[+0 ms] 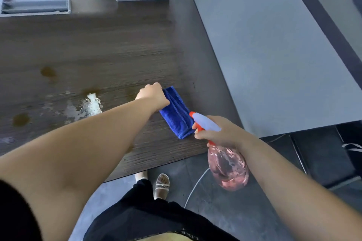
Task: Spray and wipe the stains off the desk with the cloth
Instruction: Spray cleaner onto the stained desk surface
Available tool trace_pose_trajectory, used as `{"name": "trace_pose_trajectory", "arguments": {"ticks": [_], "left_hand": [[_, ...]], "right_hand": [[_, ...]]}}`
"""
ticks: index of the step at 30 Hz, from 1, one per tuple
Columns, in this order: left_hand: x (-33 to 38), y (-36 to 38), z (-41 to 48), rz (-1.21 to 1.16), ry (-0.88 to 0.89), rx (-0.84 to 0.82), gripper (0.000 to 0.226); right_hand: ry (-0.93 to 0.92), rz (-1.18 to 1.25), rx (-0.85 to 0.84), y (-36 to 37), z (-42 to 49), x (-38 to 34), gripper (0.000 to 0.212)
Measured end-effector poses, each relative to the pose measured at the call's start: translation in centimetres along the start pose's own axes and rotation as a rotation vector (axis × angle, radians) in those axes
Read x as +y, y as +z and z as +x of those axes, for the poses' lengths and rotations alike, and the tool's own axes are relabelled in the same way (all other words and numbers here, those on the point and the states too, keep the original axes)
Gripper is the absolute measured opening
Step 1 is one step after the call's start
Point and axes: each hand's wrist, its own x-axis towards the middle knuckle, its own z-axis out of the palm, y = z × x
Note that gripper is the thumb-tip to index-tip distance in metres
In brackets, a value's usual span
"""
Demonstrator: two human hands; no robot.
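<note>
A folded blue cloth [177, 115] lies on the dark wood desk [109, 49] near its right edge. My left hand [152, 95] is closed on the cloth's far end. My right hand [221, 133] grips a spray bottle [228, 166] with a pink clear body, white head and orange trigger, held beside the desk's right front corner, nozzle pointing left over the cloth. Brown stains sit on the desk at the left: one stain [48, 72] further back, another stain [20, 119] near the front. A wet foamy patch [90, 106] glistens between them.
A grey slotted tray [35, 2] stands at the desk's back left. A grey partition [264, 55] runs along the desk's right side. Below are the dark floor, my feet [161, 184] and a white cable [195, 184].
</note>
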Motion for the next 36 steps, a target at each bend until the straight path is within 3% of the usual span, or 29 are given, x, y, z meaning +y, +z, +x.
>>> {"name": "trace_pose_trajectory", "arguments": {"ticks": [5, 9, 14, 22, 26, 30, 32, 36], "left_hand": [[0.0, -1.2, 0.2, -0.093, 0.064, -0.094, 0.015], [-0.3, -2.7, -0.7, -0.282, 0.168, -0.142, 0.010], [-1.0, -7.9, -1.1, -0.406, 0.247, -0.024, 0.012], [-2.3, -14.3, 0.0, -0.482, 0.213, 0.124, 0.011], [-2.1, -15.1, 0.6, -0.532, 0.169, 0.152, 0.011], [-1.6, -15.0, 1.7, -0.555, 0.125, 0.174, 0.009], [-1.4, -14.8, 2.2, -0.572, 0.111, 0.186, 0.012], [-0.9, -14.6, 3.1, -0.636, 0.061, 0.195, 0.010]], "right_hand": [[-0.110, 0.144, 0.043, -1.3, 0.2, -1.6, 0.035], [-0.224, 0.294, 0.105, -3.2, 1.0, -3.3, 0.047], [-0.320, 0.301, 0.347, -6.2, 3.8, -6.7, 0.033], [-0.378, 0.230, 0.659, -9.6, 14.6, -15.1, 0.051], [-0.379, 0.334, 0.704, -11.1, 19.2, -18.3, 0.048], [-0.434, 0.269, 0.721, -12.0, 23.0, -19.0, 0.051], [-0.415, 0.231, 0.707, -12.0, 24.3, -18.4, 0.056], [-0.294, 0.047, 0.695, -11.1, 26.0, -15.4, 0.098]]}}
